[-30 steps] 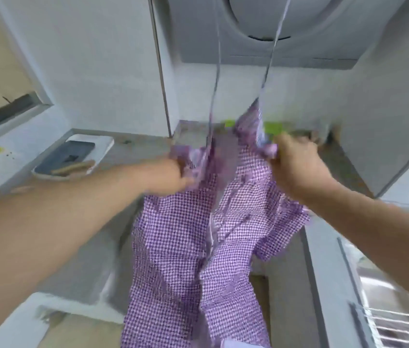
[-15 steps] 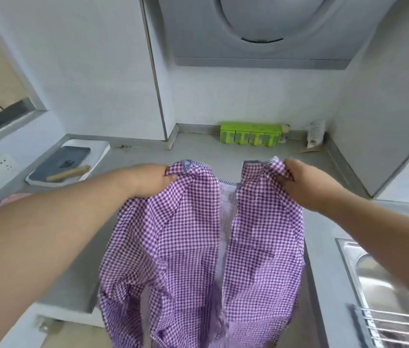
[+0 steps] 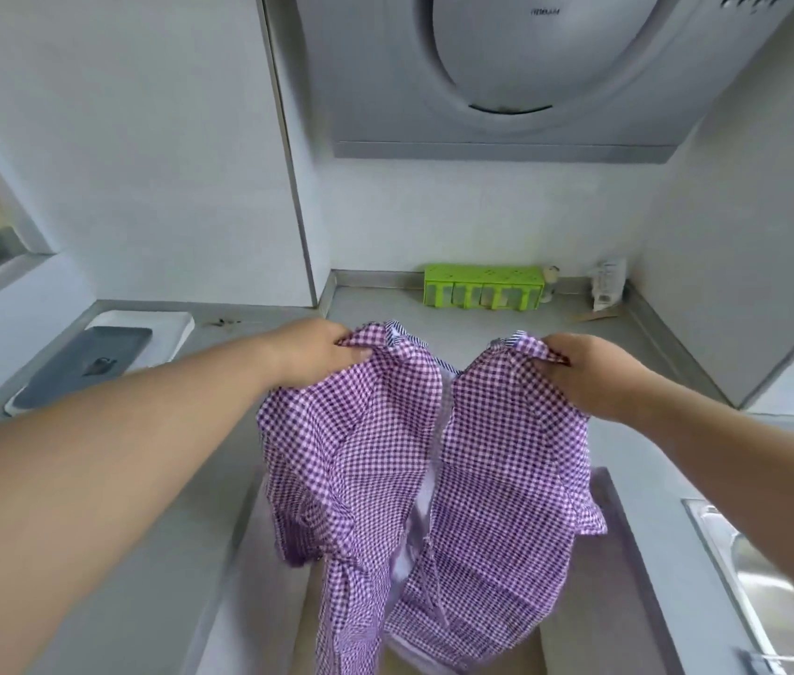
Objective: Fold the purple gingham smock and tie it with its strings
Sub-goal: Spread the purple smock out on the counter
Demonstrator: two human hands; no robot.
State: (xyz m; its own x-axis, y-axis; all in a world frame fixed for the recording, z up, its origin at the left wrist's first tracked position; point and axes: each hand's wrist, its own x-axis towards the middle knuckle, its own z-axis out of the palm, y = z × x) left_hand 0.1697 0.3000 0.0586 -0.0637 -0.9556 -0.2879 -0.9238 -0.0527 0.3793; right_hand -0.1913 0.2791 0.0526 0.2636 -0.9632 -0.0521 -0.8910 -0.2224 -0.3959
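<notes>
The purple gingham smock (image 3: 434,460) hangs in front of me over the grey counter (image 3: 375,309), its two top corners held apart. My left hand (image 3: 317,350) grips the left corner, fingers curled round the cloth. My right hand (image 3: 590,372) grips the right corner the same way. A pale lining shows in the gap down the middle. A thin string (image 3: 434,587) dangles low in the middle. The smock's lower end drops out of view at the bottom.
A green compartment box (image 3: 482,287) stands at the back wall with a small packet (image 3: 607,285) to its right. A white tray holding a grey board (image 3: 88,358) lies at left. A steel sink (image 3: 765,567) is at right. A range hood (image 3: 507,80) hangs overhead.
The smock came down from a raised, bunched hold with strings flung upward. Both hands have moved apart and lower, spreading the top edge over the counter.
</notes>
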